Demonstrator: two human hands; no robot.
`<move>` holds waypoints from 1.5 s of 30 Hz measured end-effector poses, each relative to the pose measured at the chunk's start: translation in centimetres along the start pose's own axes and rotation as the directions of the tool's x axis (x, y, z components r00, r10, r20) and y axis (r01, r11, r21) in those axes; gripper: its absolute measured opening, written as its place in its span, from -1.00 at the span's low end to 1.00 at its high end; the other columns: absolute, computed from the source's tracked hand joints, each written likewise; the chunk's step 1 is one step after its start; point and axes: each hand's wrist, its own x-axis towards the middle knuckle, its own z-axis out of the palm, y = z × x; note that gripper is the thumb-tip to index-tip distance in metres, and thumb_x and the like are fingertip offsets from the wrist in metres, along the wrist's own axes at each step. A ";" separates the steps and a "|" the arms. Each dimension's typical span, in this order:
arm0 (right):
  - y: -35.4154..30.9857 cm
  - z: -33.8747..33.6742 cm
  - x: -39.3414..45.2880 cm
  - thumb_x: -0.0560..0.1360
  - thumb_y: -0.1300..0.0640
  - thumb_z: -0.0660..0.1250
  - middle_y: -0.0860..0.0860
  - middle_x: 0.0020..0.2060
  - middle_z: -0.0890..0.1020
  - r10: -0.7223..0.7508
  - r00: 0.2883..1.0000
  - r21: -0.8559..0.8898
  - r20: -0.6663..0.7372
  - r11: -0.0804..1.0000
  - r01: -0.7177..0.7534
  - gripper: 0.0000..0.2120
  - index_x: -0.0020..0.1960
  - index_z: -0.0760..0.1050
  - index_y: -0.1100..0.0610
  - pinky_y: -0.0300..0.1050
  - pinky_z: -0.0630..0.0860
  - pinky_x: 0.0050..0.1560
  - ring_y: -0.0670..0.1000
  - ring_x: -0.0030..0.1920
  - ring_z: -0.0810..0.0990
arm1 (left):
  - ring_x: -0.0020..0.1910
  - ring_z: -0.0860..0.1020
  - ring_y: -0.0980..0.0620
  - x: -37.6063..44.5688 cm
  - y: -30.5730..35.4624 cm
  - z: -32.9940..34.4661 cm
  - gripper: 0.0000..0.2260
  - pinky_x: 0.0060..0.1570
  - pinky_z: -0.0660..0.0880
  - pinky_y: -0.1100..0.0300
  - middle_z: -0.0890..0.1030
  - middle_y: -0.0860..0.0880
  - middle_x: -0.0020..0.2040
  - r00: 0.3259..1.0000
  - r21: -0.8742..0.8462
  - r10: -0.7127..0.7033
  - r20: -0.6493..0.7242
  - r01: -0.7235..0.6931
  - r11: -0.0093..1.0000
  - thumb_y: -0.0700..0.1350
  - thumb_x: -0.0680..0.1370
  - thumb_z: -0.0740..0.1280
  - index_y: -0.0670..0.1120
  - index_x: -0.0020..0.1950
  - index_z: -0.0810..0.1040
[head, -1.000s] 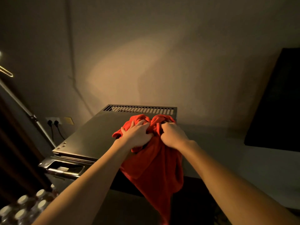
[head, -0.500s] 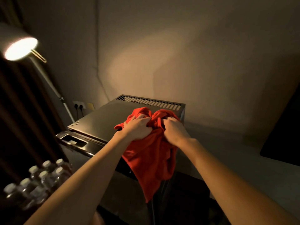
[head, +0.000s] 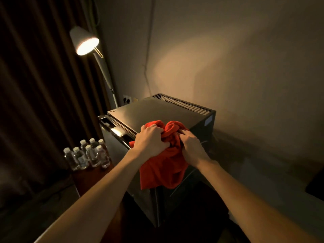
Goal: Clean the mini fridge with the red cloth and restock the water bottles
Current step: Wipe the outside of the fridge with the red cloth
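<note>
The crumpled red cloth [head: 162, 165] is gripped by the left hand [head: 150, 141] and right hand [head: 192, 148] at the near top corner of the dark metal mini fridge [head: 154, 111]. Clear plastic water bottles [head: 87, 155] are clustered at nine o'clock from the cloth.

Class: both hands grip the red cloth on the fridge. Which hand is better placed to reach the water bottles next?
Left hand, probably: the water bottles stand on its side of the mini fridge.
</note>
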 end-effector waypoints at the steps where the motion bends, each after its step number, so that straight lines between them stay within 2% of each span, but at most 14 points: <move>1: -0.1 0.1 -0.2 0.61 0.21 0.17 0.06 0.29 0.52 -0.022 1.000 0.001 -0.006 1.000 0.022 -0.67 0.34 0.48 0.09 -0.04 0.30 0.42 0.06 0.35 0.40 | 0.05 0.46 -0.16 -0.6 0.0 0.1 -0.79 0.05 0.47 -0.07 0.54 0.00 -0.03 1.000 0.008 -0.012 -0.024 0.013 1.000 0.21 0.36 0.33 0.11 -0.18 0.48; 7: 0.4 -0.1 -2.1 0.60 0.15 0.23 0.12 0.32 0.48 -0.154 0.988 0.010 -0.021 0.988 0.154 -0.63 0.40 0.41 0.11 0.04 0.32 0.42 0.07 0.38 0.39 | 0.16 0.38 -0.13 -3.5 1.2 1.5 -0.70 0.14 0.36 0.02 0.52 -0.02 0.08 0.976 0.110 -0.026 -0.215 0.051 0.993 0.18 0.42 0.39 0.03 0.02 0.63; 12: 4.3 -0.1 -2.8 0.53 0.11 0.34 0.16 0.40 0.37 -0.309 0.951 -0.181 -0.010 0.936 0.303 -0.47 0.47 0.29 0.03 0.08 0.36 0.37 0.17 0.42 0.33 | 0.18 0.41 -0.12 -4.9 3.7 3.7 -0.71 0.19 0.41 -0.02 0.56 0.00 0.11 0.940 0.282 -0.024 -0.341 0.127 0.951 0.16 0.41 0.42 0.04 0.04 0.66; 14: 6.5 0.5 -2.8 0.54 0.05 0.29 0.13 0.47 0.29 -0.392 0.920 -0.257 0.007 0.888 0.381 -0.45 0.50 0.24 0.03 0.07 0.26 0.43 0.13 0.49 0.19 | 0.19 0.43 -0.16 -5.5 4.6 5.8 -0.66 0.20 0.44 -0.08 0.58 -0.04 0.12 0.920 0.320 -0.032 -0.392 0.169 0.932 0.10 0.37 0.47 0.01 0.08 0.66; 17: 10.0 1.9 -2.6 0.56 0.04 0.25 -0.01 0.53 0.10 -0.453 0.892 -0.202 0.020 0.871 0.447 -0.41 0.53 0.12 0.01 -0.11 -0.03 0.53 -0.04 0.55 -0.07 | 0.30 0.36 -0.18 -6.2 6.0 9.9 -0.57 0.33 0.30 -0.12 0.55 -0.08 0.24 0.883 0.383 -0.030 -0.468 0.233 0.894 0.00 0.38 0.47 -0.06 0.23 0.61; 19: 12.5 2.9 -1.8 0.48 0.16 0.37 0.07 0.51 0.21 -0.529 0.849 -0.231 0.021 0.823 0.518 -0.41 0.47 0.29 0.06 -0.03 0.09 0.52 0.07 0.54 0.09 | 0.39 0.31 -0.21 -6.3 6.6 13.0 -0.59 0.40 0.23 -0.18 0.53 -0.11 0.33 0.853 0.408 -0.022 -0.522 0.273 0.871 -0.05 0.45 0.39 -0.09 0.30 0.57; 23: 16.0 4.3 -0.5 0.49 0.13 0.17 0.15 0.40 0.40 -0.651 0.759 -0.274 0.006 0.729 0.628 -0.56 0.36 0.44 0.12 0.10 0.22 0.44 0.15 0.44 0.25 | 0.51 0.20 -0.27 -6.1 6.8 18.4 -0.59 0.42 0.17 -0.33 0.45 -0.15 0.43 0.818 0.387 -0.079 -0.570 0.352 0.852 -0.07 0.56 0.28 -0.10 0.40 0.50; 27: 18.3 5.9 0.1 0.50 0.13 0.17 0.20 0.33 0.47 -0.734 0.679 -0.246 -0.008 0.660 0.710 -0.62 0.26 0.52 0.19 0.14 0.34 0.38 0.20 0.39 0.30 | 0.54 0.10 -0.26 -5.8 7.3 21.7 -0.50 0.47 0.08 -0.28 0.33 -0.09 0.49 0.802 0.367 -0.234 -0.549 0.483 0.795 -0.01 0.56 0.19 -0.02 0.51 0.32; 32: 21.7 9.2 -0.7 0.45 0.18 0.19 0.22 0.25 0.48 -0.776 0.631 -0.232 -0.003 0.614 0.754 -0.68 0.09 0.63 0.20 0.26 0.45 0.23 0.23 0.32 0.35 | 0.44 0.23 -0.26 -5.8 7.2 25.9 -0.40 0.47 0.08 -0.18 0.27 -0.03 0.48 0.819 0.370 -0.339 -0.464 0.526 0.765 0.03 0.54 0.17 0.03 0.57 0.13; 35: 23.7 10.3 -1.6 0.38 0.17 0.39 0.18 0.25 0.47 -0.800 0.597 -0.281 0.059 0.560 0.779 -0.77 0.02 0.67 0.14 0.18 0.37 0.27 0.20 0.31 0.35 | 0.48 0.22 -0.21 -6.0 6.9 28.3 -0.41 0.47 0.14 -0.09 0.22 -0.01 0.55 0.831 0.360 -0.366 -0.419 0.522 0.773 0.03 0.54 0.17 0.03 0.58 0.15; 37: 24.7 10.7 -2.1 0.20 0.18 0.56 0.19 0.18 0.58 -0.789 0.599 -0.295 0.135 0.545 0.785 -0.64 0.00 0.67 0.12 0.13 0.37 0.32 0.21 0.29 0.36 | 0.49 0.23 -0.19 -6.2 6.7 29.5 -0.44 0.46 0.18 -0.06 0.23 0.01 0.55 0.836 0.347 -0.376 -0.399 0.517 0.783 0.03 0.56 0.17 0.04 0.57 0.18; 39: 25.4 11.3 -2.7 0.11 0.20 0.58 0.19 0.13 0.62 -0.770 0.612 -0.300 0.180 0.549 0.780 -0.54 0.01 0.67 0.13 0.14 0.31 0.34 0.22 0.29 0.35 | 0.49 0.24 -0.17 -6.4 6.5 30.6 -0.44 0.44 0.23 -0.05 0.24 0.02 0.55 0.837 0.350 -0.389 -0.385 0.522 0.778 0.02 0.56 0.19 0.06 0.58 0.20; 42: 25.7 11.6 -3.0 0.02 0.19 0.64 0.20 0.13 0.62 -0.756 0.617 -0.324 0.221 0.540 0.777 -0.44 0.02 0.67 0.13 0.21 0.39 0.28 0.26 0.27 0.41 | 0.49 0.23 -0.16 -6.7 6.3 30.8 -0.43 0.45 0.15 -0.01 0.25 0.03 0.55 0.855 0.355 -0.360 -0.374 0.490 0.796 0.01 0.55 0.20 0.06 0.57 0.20; 45: 25.3 10.7 -2.2 0.04 0.25 0.61 0.24 0.13 0.61 -0.761 0.620 -0.346 0.193 0.538 0.769 -0.46 0.03 0.67 0.17 0.15 0.26 0.36 0.28 0.27 0.40 | 0.44 0.27 -0.14 -6.8 6.2 29.0 -0.47 0.34 0.38 -0.02 0.34 0.02 0.47 0.867 0.369 -0.315 -0.385 0.458 0.809 -0.01 0.54 0.17 0.04 0.53 0.27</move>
